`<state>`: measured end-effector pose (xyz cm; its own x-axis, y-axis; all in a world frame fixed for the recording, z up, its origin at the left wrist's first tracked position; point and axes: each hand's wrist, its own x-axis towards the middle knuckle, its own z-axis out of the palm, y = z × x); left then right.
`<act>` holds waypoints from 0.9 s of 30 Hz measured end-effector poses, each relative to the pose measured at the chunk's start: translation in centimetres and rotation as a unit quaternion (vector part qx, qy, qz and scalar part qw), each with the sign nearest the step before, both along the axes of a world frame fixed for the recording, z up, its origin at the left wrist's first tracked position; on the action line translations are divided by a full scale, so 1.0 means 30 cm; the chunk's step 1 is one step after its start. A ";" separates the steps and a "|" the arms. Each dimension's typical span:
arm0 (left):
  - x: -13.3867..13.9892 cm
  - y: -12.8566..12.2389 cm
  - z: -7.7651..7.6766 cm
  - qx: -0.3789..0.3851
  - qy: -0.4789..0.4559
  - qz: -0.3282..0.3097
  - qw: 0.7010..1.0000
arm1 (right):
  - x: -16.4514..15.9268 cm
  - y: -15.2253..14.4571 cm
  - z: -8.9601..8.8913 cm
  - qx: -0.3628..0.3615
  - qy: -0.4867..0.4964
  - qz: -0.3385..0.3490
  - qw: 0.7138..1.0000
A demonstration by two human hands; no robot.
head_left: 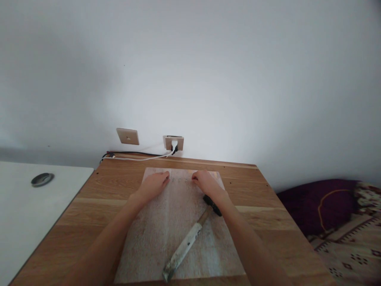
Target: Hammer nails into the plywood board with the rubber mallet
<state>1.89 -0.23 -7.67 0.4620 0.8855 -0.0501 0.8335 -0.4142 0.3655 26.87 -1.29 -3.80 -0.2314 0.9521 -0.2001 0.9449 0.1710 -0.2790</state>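
Head view: nail-like bits point(179, 180) lined up, hammer point(189, 238) unheld; my left hand point(154, 184) and right hand point(205, 182) curl narrow, contents unclear.

Left hand point(153, 185) at board's point(149, 242) far left corner, right hand point(207, 184) near far right corner, fingers bunched on both; row of tiny bits point(179, 180) between them, too small to identify. Hammer point(189, 236) lies diagonal, head by right edge, handle end at near edge; white cable point(143, 159) along table's point(268, 214) far edge
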 end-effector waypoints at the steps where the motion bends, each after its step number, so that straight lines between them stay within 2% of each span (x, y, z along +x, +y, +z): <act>1: 0.003 0.004 0.006 0.012 0.020 -0.010 1.000 | -0.005 0.000 0.003 0.000 0.001 0.004 1.000; 4: 0.018 0.020 0.013 0.030 -0.004 0.006 1.000 | -0.016 -0.005 0.019 0.009 0.009 0.020 1.000; 6: 0.033 0.031 0.009 0.003 -0.127 0.062 0.990 | -0.026 -0.007 0.026 0.019 0.018 0.028 0.999; 7: 0.040 0.034 0.006 -0.036 -0.215 0.101 0.971 | -0.033 -0.006 0.024 0.022 0.023 0.031 0.999; 9: 0.051 0.038 -0.001 -0.128 -0.368 0.164 0.906 | -0.050 -0.001 0.011 0.023 0.031 0.035 0.999; 11: 0.054 0.037 -0.007 -0.197 -0.439 0.188 0.856 | -0.067 0.006 -0.013 0.019 0.035 0.038 0.999; 15: 0.042 0.030 -0.019 -0.245 -0.451 0.182 0.839 | -0.085 0.013 -0.045 0.017 0.032 0.040 0.999; 16: 0.041 0.028 -0.021 -0.242 -0.445 0.181 0.843 | -0.086 0.012 -0.044 0.020 0.031 0.041 0.998; 18: 0.044 0.021 -0.024 -0.189 -0.380 0.173 0.889 | -0.088 0.010 -0.031 0.030 0.032 0.043 0.998; 20: 0.055 0.013 -0.023 -0.098 -0.256 0.132 0.953 | -0.095 0.008 -0.014 0.040 0.038 0.048 0.997; 22: 0.067 0.006 -0.016 -0.023 -0.125 0.068 0.990 | -0.110 0.009 -0.003 0.044 0.046 0.056 0.996; 24: 0.076 0.005 -0.005 0.001 -0.055 0.010 0.998 | -0.129 0.012 -0.006 0.039 0.048 0.065 0.996; 27: 0.077 0.016 0.011 0.006 -0.020 -0.032 0.999 | -0.156 0.017 -0.028 0.032 0.044 0.071 0.996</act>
